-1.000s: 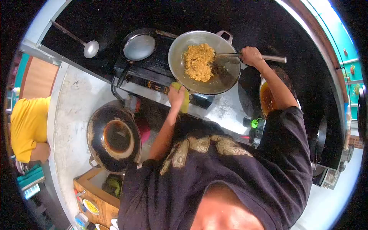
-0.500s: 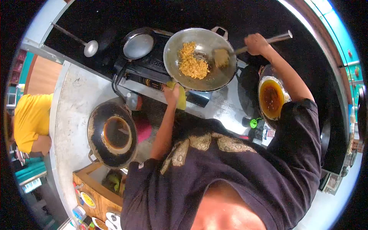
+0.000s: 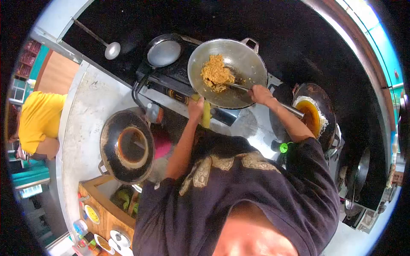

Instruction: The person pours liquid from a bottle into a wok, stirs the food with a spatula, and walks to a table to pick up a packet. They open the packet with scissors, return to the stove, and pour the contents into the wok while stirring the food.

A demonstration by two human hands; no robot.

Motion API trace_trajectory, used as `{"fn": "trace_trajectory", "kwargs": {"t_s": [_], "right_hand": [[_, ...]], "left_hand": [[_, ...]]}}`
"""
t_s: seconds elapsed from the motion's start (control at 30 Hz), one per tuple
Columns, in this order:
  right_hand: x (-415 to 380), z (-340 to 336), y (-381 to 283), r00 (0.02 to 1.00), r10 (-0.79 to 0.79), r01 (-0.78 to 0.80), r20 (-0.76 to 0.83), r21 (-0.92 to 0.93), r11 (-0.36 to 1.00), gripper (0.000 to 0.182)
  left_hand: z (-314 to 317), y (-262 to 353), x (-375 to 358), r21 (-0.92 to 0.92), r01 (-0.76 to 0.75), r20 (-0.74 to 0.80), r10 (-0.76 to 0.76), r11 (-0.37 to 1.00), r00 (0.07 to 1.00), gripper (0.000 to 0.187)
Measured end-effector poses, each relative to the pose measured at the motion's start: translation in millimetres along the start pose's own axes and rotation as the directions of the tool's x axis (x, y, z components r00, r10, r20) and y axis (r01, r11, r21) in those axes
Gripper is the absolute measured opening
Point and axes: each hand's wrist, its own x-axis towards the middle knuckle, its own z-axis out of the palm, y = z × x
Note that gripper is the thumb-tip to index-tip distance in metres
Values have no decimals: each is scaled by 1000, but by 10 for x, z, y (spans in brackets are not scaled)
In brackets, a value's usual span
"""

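A large metal wok (image 3: 252,64) sits over the stove (image 3: 158,82), with a clump of fried rice (image 3: 217,73) on its left side. My left hand (image 3: 196,109) is closed around a yellow-green cloth (image 3: 206,116) at the wok's near edge; the part of the wok under the cloth is hidden. In my right hand (image 3: 261,94) is the long metal handle of a spatula (image 3: 239,87). Its blade end meets the rice and is mostly covered by it. The handle's free end points down and right, past my wrist.
Left of me stands a dark wok with brown liquid (image 3: 147,164); at the right, another pan (image 3: 318,91) holds amber liquid. A small frying pan (image 3: 164,53) rests on the stove. A ladle (image 3: 112,50) lies at the upper left. Someone in a yellow shirt (image 3: 40,117) is beyond the counter.
My right hand has moved left and down, bringing the spatula from the wok's right side into the rice. The rice is more bunched together. My left hand keeps its hold on the cloth.
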Motion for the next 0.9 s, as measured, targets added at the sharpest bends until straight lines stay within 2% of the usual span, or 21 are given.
{"fn": "trace_trajectory", "kwargs": {"t_s": [0.07,0.1,0.17,0.2,0.3,0.37,0.4,0.5,0.6,0.63,0.7,0.77,0.9], "right_hand": [[86,2,208,999,-22,17,29,175,984,32],[110,-2,248,998,-37,24,46,258,966,31],[14,-420,130,965,127,-218,229,430,876,31],[-36,-623,71,924,194,-343,330,489,802,32],[40,-835,181,924,236,-363,301,496,788,33],[240,-841,297,986,134,-159,99,326,932,33],[347,-799,353,998,66,-66,5,222,973,33],[760,-260,514,986,81,-84,-146,-15,996,30],[619,-51,-28,999,-42,43,10,-243,969,27],[328,-455,-514,999,22,-16,38,-161,987,24],[71,-374,-550,993,-98,109,61,-220,969,19],[-252,-406,-521,991,-97,119,87,-289,950,16],[-217,-328,-418,997,-49,74,65,-450,890,12]], "left_hand": [[50,108,-101,239,27,-100,-3,971,995,45],[76,86,-118,254,41,-128,-9,966,992,45],[115,-34,-125,278,75,-187,-23,958,982,44],[130,-158,-86,234,102,-173,-62,967,983,43],[175,-343,-51,51,129,-140,-120,990,983,43],[225,-120,-181,-139,58,-146,-78,989,986,45],[228,-104,-197,-139,53,-148,-74,989,986,44],[270,-94,-200,-120,64,-149,-82,991,986,44],[323,-145,-168,-71,98,-182,-109,993,977,44],[343,-209,-167,-45,94,-195,-101,995,976,44],[362,-228,-171,-52,72,-213,-81,996,974,46],[382,-190,-228,-120,47,-219,-72,992,973,48],[357,-295,-145,-66,121,-185,-131,990,974,53]]}}
